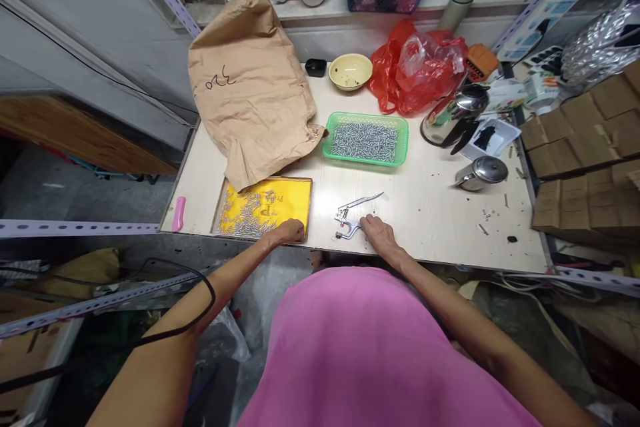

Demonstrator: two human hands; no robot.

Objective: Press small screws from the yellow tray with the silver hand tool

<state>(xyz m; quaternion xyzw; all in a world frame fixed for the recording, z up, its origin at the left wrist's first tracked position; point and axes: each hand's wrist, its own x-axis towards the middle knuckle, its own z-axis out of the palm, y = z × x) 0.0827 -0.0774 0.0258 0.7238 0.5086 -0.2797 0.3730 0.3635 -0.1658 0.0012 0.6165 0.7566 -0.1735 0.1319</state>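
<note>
pliers (355,226) lie spread on the counter (440,233), their lower handle steadied, i judge, by the right hand (379,233), fingers narrowed around it; on my feed i can't make out whether the curled left hand (291,231) holds anything at the corner of the yellow tray (296,192), whose rim likely keeps the metal pieces (250,223) together.

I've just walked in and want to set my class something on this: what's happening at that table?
A person's right hand holds one handle of a metal plier-like tool, its handles apart. The left hand is at the near right corner of a yellow-bottomed tray of small metal pieces; whether it holds one is unclear. A green basket of metal pieces stands beyond the tool.
</note>
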